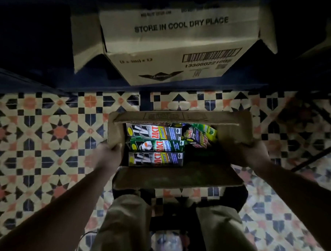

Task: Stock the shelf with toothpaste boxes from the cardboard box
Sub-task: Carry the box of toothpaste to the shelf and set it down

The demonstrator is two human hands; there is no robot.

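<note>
Head view, looking down: two knees in pale trousers [125,218] fill the bottom of the frame, with a dark low stool [175,229] between them, apparently the person's seat. Just beyond the knees sits the open cardboard box [174,174], its flaps folded outward, resting on or just above the patterned floor tiles [47,134]. Left hand [108,156] grips the box's left flap, fingers curled over its edge; right hand [252,155] holds the right flap, thumb and fingers wrapped around the cardboard, though dim light hides their detail. Inside, three toothpaste boxes [155,145] lie flat side by side at the left, and a loose cluster of further cartons [200,136] lies tilted at the right, over a dark gap where the contents cannot be made out. Judged from their look, the cartons are light, stiff, thin-walled card that would dent under a hard squeeze; they are best taken across the long sides, several at once from the neat row. A second, larger carton [176,43], printed "STORE IN COOL DRY PLACE", sits ahead on a dark blue shelf [94,84], occupying the middle of it, so stocking space there may be limited to its sides. A thin cable [80,241] trails on the floor beside the left knee.
</note>
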